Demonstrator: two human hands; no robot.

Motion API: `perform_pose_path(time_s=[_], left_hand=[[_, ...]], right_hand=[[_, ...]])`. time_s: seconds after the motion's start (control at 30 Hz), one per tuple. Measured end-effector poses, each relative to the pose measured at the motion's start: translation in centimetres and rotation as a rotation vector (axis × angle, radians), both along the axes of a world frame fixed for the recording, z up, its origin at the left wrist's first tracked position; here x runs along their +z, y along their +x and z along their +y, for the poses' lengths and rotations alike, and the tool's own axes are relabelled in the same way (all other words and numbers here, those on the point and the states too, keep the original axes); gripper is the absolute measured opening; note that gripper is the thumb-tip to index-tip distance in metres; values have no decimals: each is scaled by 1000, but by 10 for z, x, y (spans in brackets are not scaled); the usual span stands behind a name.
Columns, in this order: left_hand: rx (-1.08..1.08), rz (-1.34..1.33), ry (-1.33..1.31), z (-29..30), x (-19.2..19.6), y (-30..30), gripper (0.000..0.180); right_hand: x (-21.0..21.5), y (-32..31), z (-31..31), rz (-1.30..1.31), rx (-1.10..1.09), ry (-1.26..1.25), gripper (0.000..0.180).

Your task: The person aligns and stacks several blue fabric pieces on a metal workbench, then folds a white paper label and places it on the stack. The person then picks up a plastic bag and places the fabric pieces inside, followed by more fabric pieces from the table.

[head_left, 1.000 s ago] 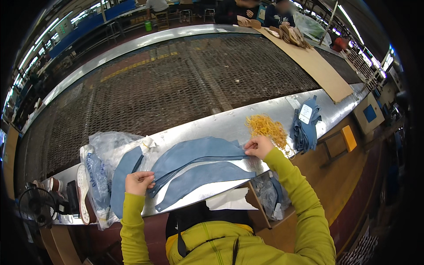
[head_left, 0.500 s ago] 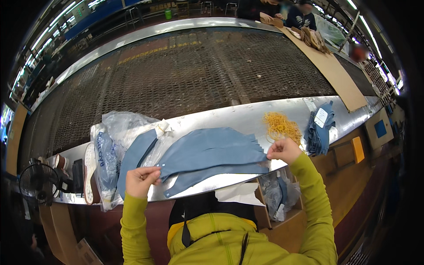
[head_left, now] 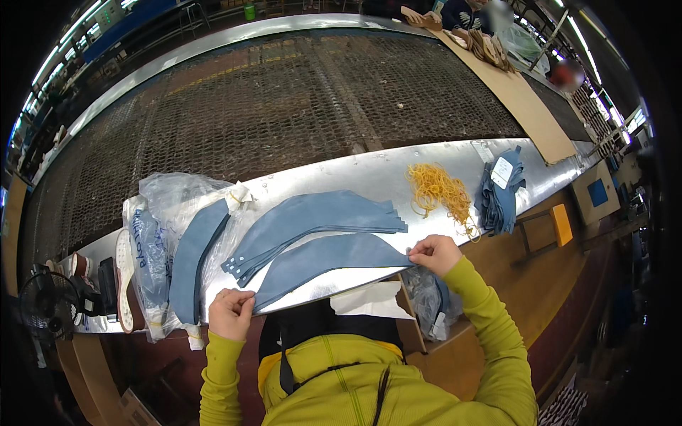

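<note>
A long, curved blue-grey leather-like piece [head_left: 323, 255] lies along the near edge of the metal table. My left hand [head_left: 229, 312] pinches its left tip, and my right hand [head_left: 437, 253] pinches its narrow right tip. Just beyond it is a fanned stack of similar pieces [head_left: 320, 213], small white marks at their left ends. To the left, more curved blue pieces [head_left: 197, 259] rest partly on clear plastic. A tangle of yellow rubber bands [head_left: 439, 190] sits beyond my right hand, beside a bundle of blue pieces [head_left: 499, 202] with a white tag.
Plastic bags [head_left: 150, 248], a shoe sole [head_left: 125, 280] and a small black fan [head_left: 50, 302] stand at the left. Past the metal strip stretches a wide mesh surface [head_left: 284, 106]. A cardboard sheet [head_left: 526, 106] crosses at right, with a co-worker [head_left: 462, 14] behind.
Both hands have drawn the held blue piece off the stack toward me, to the table's near edge. The stack behind now shows separately. The whole view has shifted slightly.
</note>
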State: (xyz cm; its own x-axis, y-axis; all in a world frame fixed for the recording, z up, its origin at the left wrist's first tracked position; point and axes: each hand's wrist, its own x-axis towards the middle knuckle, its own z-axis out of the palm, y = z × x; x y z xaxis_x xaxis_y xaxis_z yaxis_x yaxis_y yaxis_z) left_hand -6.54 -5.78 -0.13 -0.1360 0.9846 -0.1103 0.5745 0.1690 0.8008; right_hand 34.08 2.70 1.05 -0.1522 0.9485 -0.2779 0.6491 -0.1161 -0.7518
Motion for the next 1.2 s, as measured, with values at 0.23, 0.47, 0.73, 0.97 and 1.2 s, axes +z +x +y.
perform_pose_path(time_s=[0.23,0.47,0.73,0.97,1.2], left_hand=[[-209,266,393,-11,3,11,36],[-208,190,452,0,2,-2,38],[16,236,306,69,-17,-13,32],[66,87,180,66,-14,-10,29],[118,212,386,62,-16,-10,23]], right_hand=[[9,-26,-24,-348,364,610,33],[20,-31,-17,-381,399,611,38],[16,-45,50,-228,283,643,28],[-14,-43,82,-155,167,415,30],[-16,-42,81,-192,146,452,25]])
